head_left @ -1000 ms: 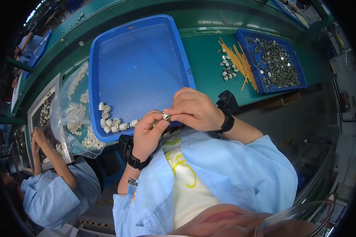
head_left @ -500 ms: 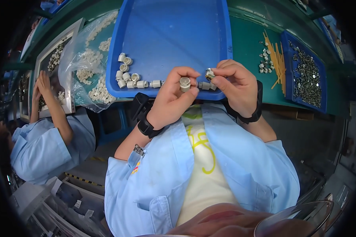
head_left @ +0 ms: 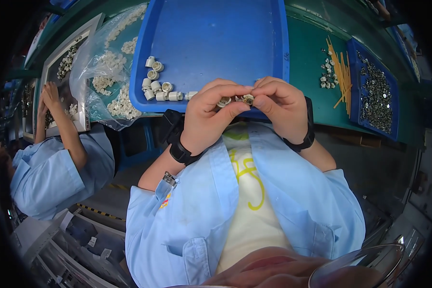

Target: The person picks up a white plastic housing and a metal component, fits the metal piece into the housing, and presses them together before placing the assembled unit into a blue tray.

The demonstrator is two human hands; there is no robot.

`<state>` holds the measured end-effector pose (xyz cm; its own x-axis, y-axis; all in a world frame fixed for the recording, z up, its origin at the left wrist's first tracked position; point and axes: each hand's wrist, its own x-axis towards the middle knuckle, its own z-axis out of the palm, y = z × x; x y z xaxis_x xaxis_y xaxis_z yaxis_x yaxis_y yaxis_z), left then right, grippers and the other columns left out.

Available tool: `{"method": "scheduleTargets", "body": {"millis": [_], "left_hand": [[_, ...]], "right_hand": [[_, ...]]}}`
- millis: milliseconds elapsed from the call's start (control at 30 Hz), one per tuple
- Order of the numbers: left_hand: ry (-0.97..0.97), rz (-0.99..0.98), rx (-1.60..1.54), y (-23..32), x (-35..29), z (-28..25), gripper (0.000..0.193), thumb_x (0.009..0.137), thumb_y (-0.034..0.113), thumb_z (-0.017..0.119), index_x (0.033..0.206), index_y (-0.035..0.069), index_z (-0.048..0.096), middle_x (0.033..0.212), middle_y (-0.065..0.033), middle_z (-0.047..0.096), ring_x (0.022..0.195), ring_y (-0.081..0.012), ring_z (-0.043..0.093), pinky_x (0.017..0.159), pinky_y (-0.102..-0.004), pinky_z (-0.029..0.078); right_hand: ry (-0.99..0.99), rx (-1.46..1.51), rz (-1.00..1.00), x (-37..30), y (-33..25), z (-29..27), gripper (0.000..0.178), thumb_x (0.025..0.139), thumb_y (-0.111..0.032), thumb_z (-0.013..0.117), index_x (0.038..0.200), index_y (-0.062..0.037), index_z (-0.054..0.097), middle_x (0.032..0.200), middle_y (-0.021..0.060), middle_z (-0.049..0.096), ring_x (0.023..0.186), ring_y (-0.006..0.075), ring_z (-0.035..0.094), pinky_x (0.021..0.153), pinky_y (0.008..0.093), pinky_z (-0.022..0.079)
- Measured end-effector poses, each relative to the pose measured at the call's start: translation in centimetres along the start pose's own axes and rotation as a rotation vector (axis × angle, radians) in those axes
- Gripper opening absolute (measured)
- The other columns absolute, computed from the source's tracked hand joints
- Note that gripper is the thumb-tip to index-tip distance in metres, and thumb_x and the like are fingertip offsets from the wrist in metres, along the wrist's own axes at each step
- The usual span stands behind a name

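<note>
Above the near edge of a blue tray (head_left: 216, 43), my two hands meet at the fingertips. My left hand (head_left: 202, 119) is closed, its thumb and fingers round a white cylindrical socket shell (head_left: 223, 102) with a hollow end. A small white insert (head_left: 248, 99) with metal bits is pinched in my right hand (head_left: 288, 113), just beside the shell. My fingers partly cover both pieces, so I cannot tell whether they touch. More white socket shells (head_left: 167, 87) stand and lie in the tray's near left corner; my hands hide part of its near edge.
Left of the tray, a clear plastic bag (head_left: 89, 72) holds piles of white parts (head_left: 121, 103). At right lie wooden sticks (head_left: 342, 72), small white-and-metal pieces (head_left: 328, 77) and a blue bin (head_left: 354, 110) of metal parts. A co-worker's hands (head_left: 51, 98) are at a framed tray on the far left.
My right hand has moved left with the insert, bringing it close to the socket shell in my left hand. The view has shifted slightly.
</note>
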<state>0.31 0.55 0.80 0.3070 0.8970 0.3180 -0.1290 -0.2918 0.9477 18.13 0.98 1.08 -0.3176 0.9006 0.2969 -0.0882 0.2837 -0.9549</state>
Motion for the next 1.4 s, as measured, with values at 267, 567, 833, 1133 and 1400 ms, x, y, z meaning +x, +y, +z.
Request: {"method": "scheduleTargets", "body": {"millis": [267,567,833,1133,1400], "left_hand": [[0.092,0.015,-0.005,-0.3,-0.3,-0.1,0.022,0.073,-0.002,0.064,0.095,0.001,0.060,0.090,-0.0074,0.059,0.081,-0.0131,0.056,0.071,-0.0222,0.045],[0.087,-0.361,-0.508,-0.7,-0.9,-0.1,0.020,0.081,0.006,0.060,0.101,0.002,0.057,0.089,-0.0030,0.059,0.078,-0.0074,0.054,0.067,-0.0187,0.043],[0.218,-0.371,-0.556,-0.1,-0.2,0.8,0.021,0.084,0.012,0.059,0.102,0.002,0.057,0.084,0.0007,0.057,0.069,-0.0040,0.049,0.063,-0.0169,0.041],[0.137,-0.398,-0.486,-0.4,-0.1,0.6,0.022,0.085,0.010,0.057,0.104,0.002,0.053,0.085,-0.0002,0.057,0.070,-0.0035,0.048,0.063,-0.0170,0.040],[0.126,-0.374,-0.512,-1.1,-0.1,0.4,0.024,0.086,0.012,0.055,0.108,0.002,0.051,0.091,-0.0015,0.058,0.072,-0.0040,0.048,0.065,-0.0178,0.040]], "right_hand": [[-0.018,-0.324,-0.143,0.6,-1.1,0.0,0.017,0.072,0.004,0.064,0.088,0.0013,0.060,0.080,0.0080,0.059,0.077,0.0187,0.053,0.069,0.0270,0.042],[0.025,-0.357,-0.216,0.9,-1.6,0.7,0.015,0.069,0.006,0.063,0.083,-0.0004,0.061,0.077,0.0079,0.059,0.073,0.0188,0.054,0.065,0.0271,0.043],[0.110,-0.599,-0.407,1.1,-1.4,0.7,0.018,0.065,0.005,0.066,0.081,-0.0013,0.061,0.075,0.0070,0.059,0.070,0.0214,0.055,0.063,0.0281,0.043],[0.086,-0.551,-0.397,1.0,-1.1,0.4,0.020,0.065,0.005,0.066,0.082,-0.0019,0.061,0.076,0.0067,0.059,0.070,0.0221,0.055,0.063,0.0289,0.044],[0.041,-0.544,-0.318,1.1,-1.4,0.3,0.019,0.066,0.003,0.066,0.083,-0.0029,0.061,0.076,0.0068,0.059,0.071,0.0220,0.054,0.063,0.0290,0.044]]}}
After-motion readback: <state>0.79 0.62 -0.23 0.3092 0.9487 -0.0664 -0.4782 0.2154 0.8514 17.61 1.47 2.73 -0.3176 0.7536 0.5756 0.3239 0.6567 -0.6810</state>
